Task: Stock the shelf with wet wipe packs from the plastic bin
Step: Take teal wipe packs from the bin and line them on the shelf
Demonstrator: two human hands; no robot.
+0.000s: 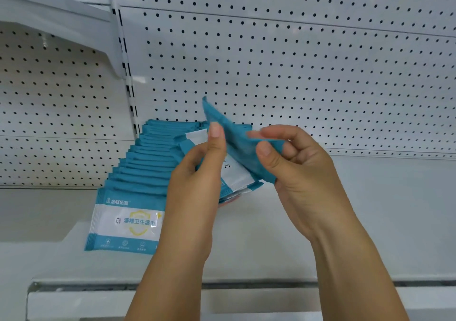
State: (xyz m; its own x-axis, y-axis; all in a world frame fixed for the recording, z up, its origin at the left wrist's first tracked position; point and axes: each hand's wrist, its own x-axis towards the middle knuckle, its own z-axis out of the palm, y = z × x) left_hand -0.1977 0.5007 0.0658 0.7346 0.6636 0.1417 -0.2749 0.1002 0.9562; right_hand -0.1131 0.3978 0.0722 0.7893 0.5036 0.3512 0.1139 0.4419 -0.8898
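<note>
A row of teal and white wet wipe packs (138, 172) lies overlapped on the white shelf (370, 209), running from the pegboard back toward the front. My left hand (197, 180) grips a small stack of packs (237, 175) above the shelf. My right hand (293, 170) pinches one teal pack (234, 133) at its lower end, between thumb and fingers. That pack is tilted, its top corner pointing up and left. The plastic bin is out of view.
A white pegboard back panel (296, 61) rises behind the shelf. A slotted upright (123, 56) divides two bays, and a higher shelf bracket (61, 24) juts out at the upper left. The shelf's front rail (98, 303) runs along the bottom.
</note>
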